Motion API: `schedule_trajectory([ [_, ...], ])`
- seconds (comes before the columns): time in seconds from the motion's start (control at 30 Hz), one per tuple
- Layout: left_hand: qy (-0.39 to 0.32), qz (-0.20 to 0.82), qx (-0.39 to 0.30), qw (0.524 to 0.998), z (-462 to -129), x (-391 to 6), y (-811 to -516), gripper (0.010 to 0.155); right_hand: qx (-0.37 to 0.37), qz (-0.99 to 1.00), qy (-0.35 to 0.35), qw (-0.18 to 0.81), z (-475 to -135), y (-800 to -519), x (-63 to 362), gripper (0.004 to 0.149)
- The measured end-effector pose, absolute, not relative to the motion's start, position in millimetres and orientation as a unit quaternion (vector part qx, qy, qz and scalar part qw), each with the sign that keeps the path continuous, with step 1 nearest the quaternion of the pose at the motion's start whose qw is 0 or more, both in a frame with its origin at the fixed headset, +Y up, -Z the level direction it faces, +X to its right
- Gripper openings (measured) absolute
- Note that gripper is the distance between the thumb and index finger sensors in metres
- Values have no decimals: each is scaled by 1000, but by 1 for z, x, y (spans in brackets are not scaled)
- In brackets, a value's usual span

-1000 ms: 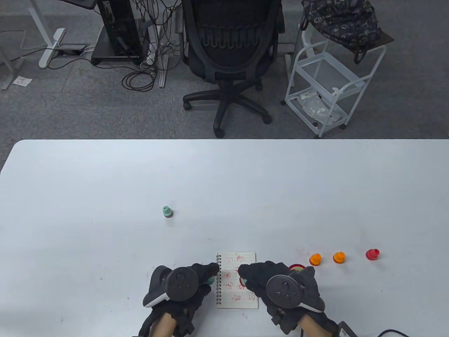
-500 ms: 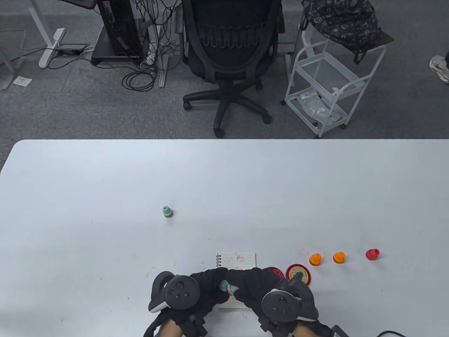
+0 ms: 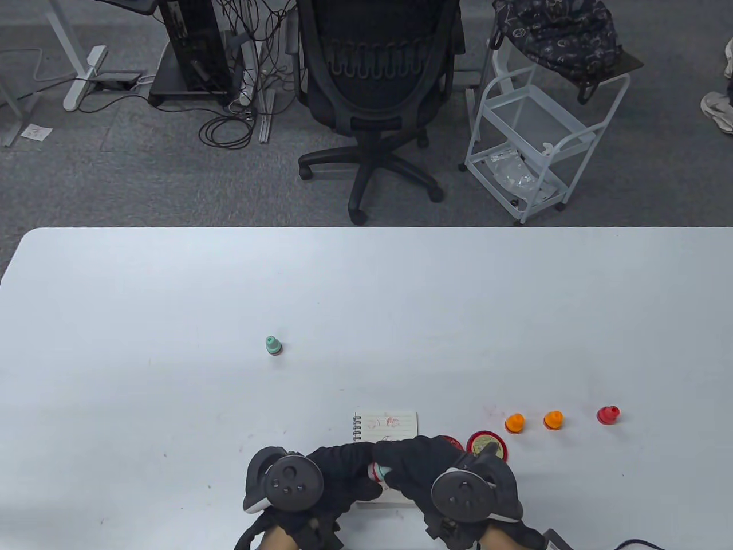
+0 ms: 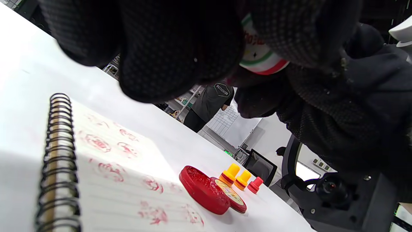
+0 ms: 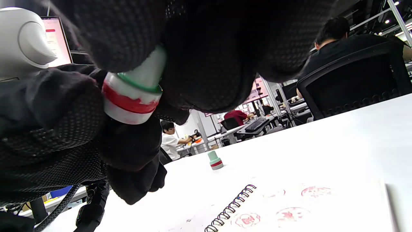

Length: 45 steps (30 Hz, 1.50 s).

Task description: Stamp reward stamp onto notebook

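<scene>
Near the tabletop's front edge, we see our left hand (image 3: 320,478) and right hand (image 3: 424,467) meet above the notebook (image 3: 389,427), both sets of fingers grasping the green-and-red stamp (image 3: 378,471) held clear of the page, with the red ink pad (image 3: 487,446) just right.

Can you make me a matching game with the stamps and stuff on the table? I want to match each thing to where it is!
Things:
1. green stamp
2. red stamp
3. notebook
4. ink pad

Places:
A. partly under both hands
B. alone, far from the others, toward the table's middle
C. last on the right, beside two orange stamps
D. between the notebook and the orange stamps

Pairs: 1-B, 2-C, 3-A, 4-D
</scene>
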<state>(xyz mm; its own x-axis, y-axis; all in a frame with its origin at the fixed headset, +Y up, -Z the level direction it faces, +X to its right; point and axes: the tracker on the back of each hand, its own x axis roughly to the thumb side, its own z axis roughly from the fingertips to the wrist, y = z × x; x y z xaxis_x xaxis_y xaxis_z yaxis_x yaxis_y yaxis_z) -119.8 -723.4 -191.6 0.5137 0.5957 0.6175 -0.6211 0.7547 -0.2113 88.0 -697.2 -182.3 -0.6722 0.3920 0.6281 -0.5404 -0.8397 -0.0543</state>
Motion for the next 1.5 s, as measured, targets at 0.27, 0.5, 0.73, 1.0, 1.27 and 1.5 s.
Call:
schedule_trajectory([
  [0.27, -347, 361, 16, 865, -190, -121, -724, 69, 303, 901, -107, 292, -185, -698, 92, 51],
  [0.5, -341, 348, 15, 873, -191, -127, -720, 91, 282, 905, -137, 288, -188, -688, 109, 50],
  [0.73, -310, 245, 52, 917, -194, -151, -719, 84, 242, 916, -195, 253, -197, -671, 140, 50],
  [1.0, -300, 194, 64, 932, -198, -166, -716, 85, 146, 952, -222, 149, -215, -645, 212, 48],
  [1.27, -282, 146, 23, 948, -209, -173, -727, 82, -1, 993, -89, 84, -223, -679, 301, 48],
  [1.5, -266, 145, 10, 953, -209, -179, -730, 80, 25, 995, 89, -46, -231, -709, 283, 49],
])
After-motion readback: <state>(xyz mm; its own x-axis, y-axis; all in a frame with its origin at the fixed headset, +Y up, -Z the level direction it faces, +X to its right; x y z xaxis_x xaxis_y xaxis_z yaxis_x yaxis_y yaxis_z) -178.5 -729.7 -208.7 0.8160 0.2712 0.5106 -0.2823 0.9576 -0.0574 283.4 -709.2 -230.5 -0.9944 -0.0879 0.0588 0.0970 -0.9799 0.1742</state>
